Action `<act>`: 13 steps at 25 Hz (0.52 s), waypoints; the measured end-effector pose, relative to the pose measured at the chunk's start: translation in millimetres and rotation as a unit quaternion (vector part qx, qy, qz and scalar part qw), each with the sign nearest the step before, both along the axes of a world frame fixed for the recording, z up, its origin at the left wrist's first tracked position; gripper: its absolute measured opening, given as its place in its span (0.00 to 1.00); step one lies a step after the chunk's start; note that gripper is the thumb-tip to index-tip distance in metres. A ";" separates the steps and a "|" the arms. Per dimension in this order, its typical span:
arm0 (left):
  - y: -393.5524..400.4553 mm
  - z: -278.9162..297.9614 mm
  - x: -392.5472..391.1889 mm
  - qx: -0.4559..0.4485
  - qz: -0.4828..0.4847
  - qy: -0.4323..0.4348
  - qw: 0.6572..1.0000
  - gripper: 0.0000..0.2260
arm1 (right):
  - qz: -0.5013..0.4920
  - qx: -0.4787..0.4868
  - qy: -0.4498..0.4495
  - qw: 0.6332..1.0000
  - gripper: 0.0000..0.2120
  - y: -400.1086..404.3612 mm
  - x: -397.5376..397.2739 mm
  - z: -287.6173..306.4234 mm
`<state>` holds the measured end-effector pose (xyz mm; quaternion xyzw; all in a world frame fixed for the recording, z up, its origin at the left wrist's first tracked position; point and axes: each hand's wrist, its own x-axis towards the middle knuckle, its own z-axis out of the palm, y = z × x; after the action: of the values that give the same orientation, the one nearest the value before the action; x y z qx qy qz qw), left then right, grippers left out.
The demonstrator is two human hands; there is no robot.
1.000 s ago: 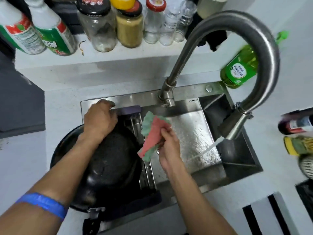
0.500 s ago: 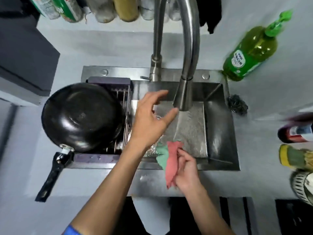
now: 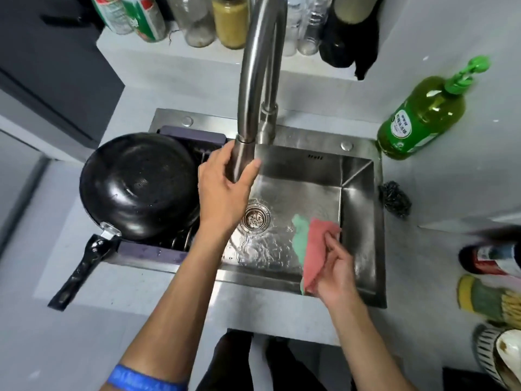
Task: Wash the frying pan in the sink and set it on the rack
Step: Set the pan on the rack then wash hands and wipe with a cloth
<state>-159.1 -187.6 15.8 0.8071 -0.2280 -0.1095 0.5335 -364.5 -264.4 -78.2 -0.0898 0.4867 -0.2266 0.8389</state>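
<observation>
Frying pan (image 3: 138, 184) lies upside down on the dish rack (image 3: 149, 252) at centre left of the frame, handle over the surface; the sink (image 3: 363, 280) holds running water. Judged step: rinsing the cloth (image 3: 313, 244). Swing the faucet spout (image 3: 242, 162) gently so the stream meets the cloth, not the rim. Left hand (image 3: 222, 193) wraps curled fingers around the spout end. Right hand (image 3: 335, 269) pinches the pink-and-green cloth, fingers folded over its edge.
</observation>
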 end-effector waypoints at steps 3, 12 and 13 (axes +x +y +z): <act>19.3 -7.0 -9.9 0.025 0.120 -0.058 0.991 0.18 | 0.048 -0.068 -0.017 0.996 0.17 -19.6 36.8 8.2; -20.2 -112.8 -77.8 0.074 0.003 0.219 0.973 0.12 | 0.131 -0.440 0.231 0.857 0.10 -137.5 190.6 -5.3; -36.6 -121.8 -68.7 0.088 0.001 0.216 0.973 0.12 | 0.229 -0.553 0.320 0.734 0.13 -153.7 205.8 -16.9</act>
<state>-227.7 -224.2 -106.0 0.8082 -0.0963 -0.3002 0.4974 -158.7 -418.1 -95.1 -0.7138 0.4802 -0.2141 0.4625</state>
